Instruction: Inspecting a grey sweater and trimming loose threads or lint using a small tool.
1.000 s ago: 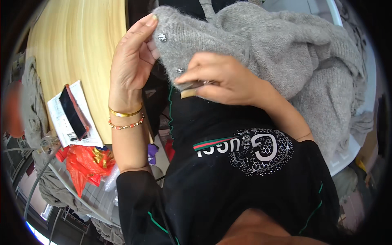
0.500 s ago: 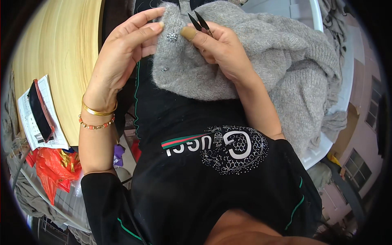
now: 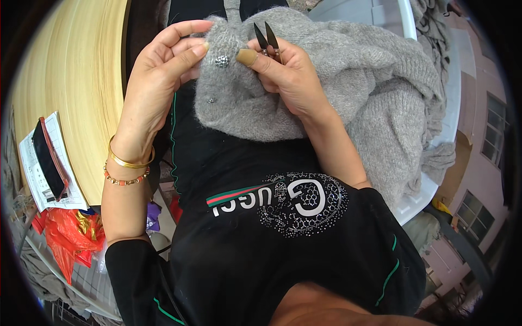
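Observation:
A fuzzy grey knitted garment [image 3: 337,81] lies over my lap, its near edge bunched between my hands. A sparkling dark silver button [image 3: 222,61] sits on it between my thumbs, and a smaller shiny one [image 3: 211,100] sits lower down. My left hand [image 3: 171,65] pinches the garment's left edge between thumb and fingers. In my right hand [image 3: 291,70], small black-bladed thread snips [image 3: 266,41] point up and away, blades apart. A tan cover wraps the right thumb, which presses near the silver button. The curled right fingers are partly hidden.
On the left is a pale wooden tabletop [image 3: 70,70] with printed papers [image 3: 70,187] and a dark pouch [image 3: 48,157] on it. Red plastic bags [image 3: 68,236] lie below it. To the right, a pale blue plastic bin [image 3: 405,212] stands under part of the knitwear.
The whole view has shifted slightly, so hands and garment appear lower and further left. The snips stand a little more upright. Both hands keep their hold.

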The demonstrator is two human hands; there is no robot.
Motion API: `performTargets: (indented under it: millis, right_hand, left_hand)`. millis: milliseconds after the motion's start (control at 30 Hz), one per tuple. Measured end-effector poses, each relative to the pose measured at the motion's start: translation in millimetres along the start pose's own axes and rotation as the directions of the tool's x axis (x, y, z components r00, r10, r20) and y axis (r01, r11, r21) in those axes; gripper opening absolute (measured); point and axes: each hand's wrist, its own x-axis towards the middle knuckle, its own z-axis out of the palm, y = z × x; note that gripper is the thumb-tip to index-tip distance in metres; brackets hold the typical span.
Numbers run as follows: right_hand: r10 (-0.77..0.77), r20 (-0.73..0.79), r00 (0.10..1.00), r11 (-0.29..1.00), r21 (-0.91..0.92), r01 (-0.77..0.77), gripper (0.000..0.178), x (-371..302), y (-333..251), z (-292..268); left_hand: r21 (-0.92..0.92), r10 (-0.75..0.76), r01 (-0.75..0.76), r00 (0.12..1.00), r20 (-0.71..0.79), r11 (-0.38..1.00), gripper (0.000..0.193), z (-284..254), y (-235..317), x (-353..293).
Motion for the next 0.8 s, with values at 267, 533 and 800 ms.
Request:
performTargets:
  millis: [267, 533, 800]
  right_hand:
    - [-0.05, -0.008, 0.999, 0.998, 0.037, 0.05, 0.015, -2, 0, -6]
    - [-0.022, -0.013, 1.0, 0.959, 0.282, 0.024, 0.016, -1, 1, -14]
    - [0.126, -0.145, 0.981, 0.83, 0.558, -0.024, 0.02, 1, -9, -25]
  left_hand:
    - [0.001, 0.032, -0.032, 0.998, -0.055, 0.999, 0.032, 1, -1, 1]
    - [0.069, -0.125, 0.123, 0.992, 0.018, 0.99, 0.03, 6, -9, -2]
    - [0.255, -0.113, 0.076, 0.984, 0.136, 0.964, 0.031, 15, -8, -6]
